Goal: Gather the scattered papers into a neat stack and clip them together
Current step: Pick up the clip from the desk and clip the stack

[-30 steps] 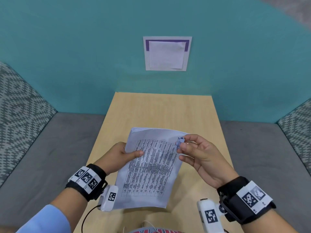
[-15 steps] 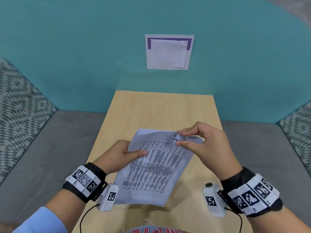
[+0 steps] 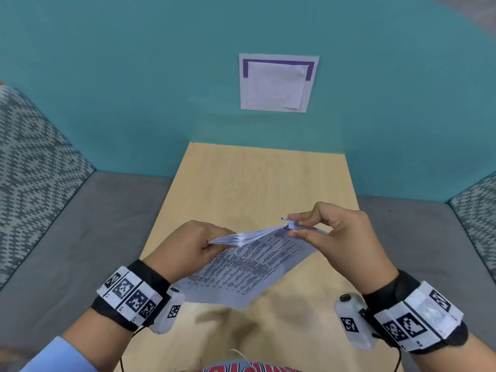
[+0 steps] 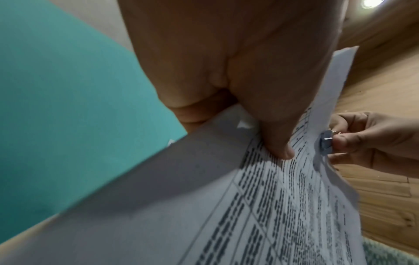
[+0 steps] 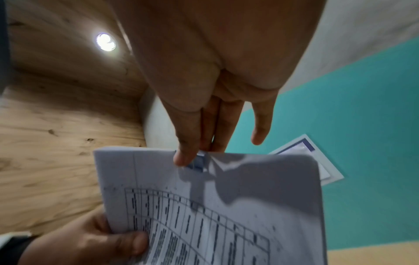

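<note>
A stack of printed papers point(image 3: 249, 267) with tables of text hangs in the air above the wooden table point(image 3: 257, 183), tilted so its top edge faces me. My left hand point(image 3: 212, 244) grips the stack's left edge, thumb on the printed face point(image 4: 278, 148). My right hand point(image 3: 294, 226) pinches a small blue-grey binder clip point(image 3: 292, 225) sitting on the top edge of the stack. The clip point(image 4: 325, 142) shows between thumb and fingers in the left wrist view, and at the paper's top edge point(image 5: 198, 162) in the right wrist view.
A white sheet with a purple band point(image 3: 277, 83) hangs on the teal wall behind the table. Grey cushioned seating point(image 3: 88, 229) flanks the table on both sides. Patterned cushions point(image 3: 35, 162) stand at the far left and right.
The stack has tipped from facing me to nearly edge-on and rose a little. My right hand moved up to the top edge with the clip; my left hand shifted its hold on the left edge.
</note>
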Tool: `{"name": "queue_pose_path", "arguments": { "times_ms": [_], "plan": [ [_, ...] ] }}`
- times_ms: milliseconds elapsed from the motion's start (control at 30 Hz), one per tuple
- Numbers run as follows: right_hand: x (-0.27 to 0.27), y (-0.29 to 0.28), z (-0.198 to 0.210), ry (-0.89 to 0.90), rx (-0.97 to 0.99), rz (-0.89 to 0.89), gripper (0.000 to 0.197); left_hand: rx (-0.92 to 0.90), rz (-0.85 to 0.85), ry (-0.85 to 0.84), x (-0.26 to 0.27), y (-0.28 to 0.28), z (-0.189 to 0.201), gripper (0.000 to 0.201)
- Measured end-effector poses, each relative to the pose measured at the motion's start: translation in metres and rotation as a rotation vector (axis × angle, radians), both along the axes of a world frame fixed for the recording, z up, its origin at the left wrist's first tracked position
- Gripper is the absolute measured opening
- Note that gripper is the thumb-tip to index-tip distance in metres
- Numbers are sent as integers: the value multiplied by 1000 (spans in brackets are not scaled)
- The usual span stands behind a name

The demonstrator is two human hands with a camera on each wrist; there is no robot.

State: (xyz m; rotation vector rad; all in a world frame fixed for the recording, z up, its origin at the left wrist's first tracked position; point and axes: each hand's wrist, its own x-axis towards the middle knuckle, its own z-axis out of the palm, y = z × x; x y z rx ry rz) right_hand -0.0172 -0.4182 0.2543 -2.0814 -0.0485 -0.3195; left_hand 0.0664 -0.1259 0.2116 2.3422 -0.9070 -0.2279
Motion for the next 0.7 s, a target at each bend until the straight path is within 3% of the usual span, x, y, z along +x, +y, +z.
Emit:
{"name": "queue_pose_path", "arguments": {
  "times_ms": [100,200,333,433,467,533,567,633,700],
  "plan": [
    [1,-1,4,68,22,61,29,40,-75,-83,5,5,1,33],
    [3,3,8,124,-25,93,28,24,-89,-95,6,8,0,25],
    [2,10,8,132,-52,92,41,-62,35,105,0,7,-6,56],
    [0,13,4,69,-9,42,20,-105,133,255,0,3,-13,65],
    [-1,13,4,55,-4,33,15,-106,158,312,2,2,-16,66],
    [-2,13,2,56,-35,39,12,-90,197,342,1,-1,-11,49],
    [-1,13,2,62,-63,47,12,-82,195,252,-2,-2,-1,45],
    [0,12,0,81,-122,65,11,-116,174,-97,-9,-7,22,59],
    [0,10,-4,70,-179,60,10,-166,77,-433,-20,-26,48,50]
  ]
}}
